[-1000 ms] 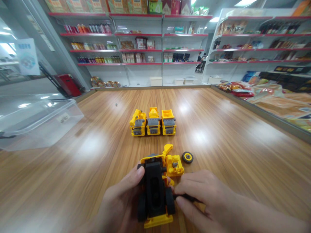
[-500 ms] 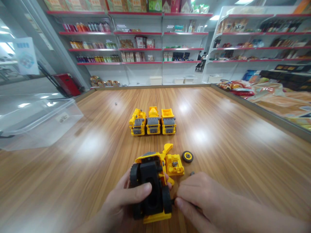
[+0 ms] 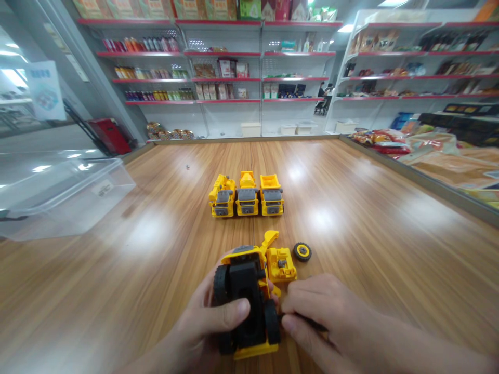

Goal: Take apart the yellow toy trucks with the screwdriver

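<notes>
My left hand (image 3: pixel 210 322) grips a yellow toy truck (image 3: pixel 255 354) turned so its black underside faces me. The thumb presses on the chassis, and black wheels show on both sides. At the near right wheel (image 3: pixel 272 320), my right hand (image 3: pixel 327 317) is closed around a slim dark screwdriver (image 3: pixel 312 323), mostly hidden by the fingers. Its tip is directed at the wheel; contact is hard to make out. Just beyond lie a yellow truck body part (image 3: pixel 282 265), a yellow scoop-shaped piece (image 3: pixel 270 240) and a loose black wheel with yellow hub (image 3: pixel 302 252).
Three yellow toy trucks (image 3: pixel 247 200) stand side by side farther back on the wooden table (image 3: pixel 374 208). A clear plastic bin (image 3: pixel 66 202) is at the left. A tiny grey part (image 3: pixel 187 167) lies far left. Packaged goods (image 3: pixel 436 148) border the right edge; stocked shelves (image 3: pixel 222 54) stand behind.
The held truck and my left hand have shifted slightly right. My right hand stays at the wheel with its fingers a little changed, and a small grey piece beyond it is now hidden.
</notes>
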The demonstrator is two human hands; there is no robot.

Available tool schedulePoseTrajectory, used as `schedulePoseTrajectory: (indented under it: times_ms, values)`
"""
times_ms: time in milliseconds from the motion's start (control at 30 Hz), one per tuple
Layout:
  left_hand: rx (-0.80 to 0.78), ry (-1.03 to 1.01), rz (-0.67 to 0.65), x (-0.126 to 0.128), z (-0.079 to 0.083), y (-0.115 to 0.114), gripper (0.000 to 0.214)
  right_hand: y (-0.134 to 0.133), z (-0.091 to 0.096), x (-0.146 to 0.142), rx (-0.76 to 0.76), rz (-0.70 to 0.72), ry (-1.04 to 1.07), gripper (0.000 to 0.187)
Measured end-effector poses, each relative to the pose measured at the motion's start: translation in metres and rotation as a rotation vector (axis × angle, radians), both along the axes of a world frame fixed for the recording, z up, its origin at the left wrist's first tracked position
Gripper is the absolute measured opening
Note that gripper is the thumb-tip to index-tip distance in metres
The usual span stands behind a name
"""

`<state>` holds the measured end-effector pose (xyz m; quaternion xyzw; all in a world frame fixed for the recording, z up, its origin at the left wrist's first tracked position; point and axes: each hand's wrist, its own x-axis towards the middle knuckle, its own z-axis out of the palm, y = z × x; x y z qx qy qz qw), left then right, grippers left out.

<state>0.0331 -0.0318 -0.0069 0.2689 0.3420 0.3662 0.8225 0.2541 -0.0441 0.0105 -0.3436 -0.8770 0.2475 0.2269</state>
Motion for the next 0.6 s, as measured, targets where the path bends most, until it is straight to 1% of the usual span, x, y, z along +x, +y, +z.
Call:
schedulePoseTrajectory:
  times_ms: [100, 233, 400, 500, 600]
  values:
    - [-0.017, -0.015, -0.014, -0.0003, 0.0007, 0.0002, 0.036, -0.0025, 0.0011, 0.0003, -0.020, -0.019, 0.020, 0.021]
    - [-0.008, -0.010, -0.001, 0.0006, 0.0018, 0.0004, 0.039, -0.0046, 0.0024, 0.0005, -0.004, -0.044, 0.047, 0.018]
    - [-0.015, -0.014, 0.003, 0.0012, 0.0005, -0.0003, 0.036, -0.0046, 0.0018, -0.0011, 0.007, -0.039, 0.007, 0.024]
    - [-0.008, -0.007, 0.006, 0.0011, -0.0004, -0.0009, 0.042, -0.0035, 0.0007, -0.0015, 0.009, -0.011, -0.012, 0.028]
    - [-0.005, 0.000, 0.007, 0.0008, -0.0007, -0.0009, 0.045, -0.0023, 0.0009, -0.0010, 0.008, -0.027, -0.026, 0.028]
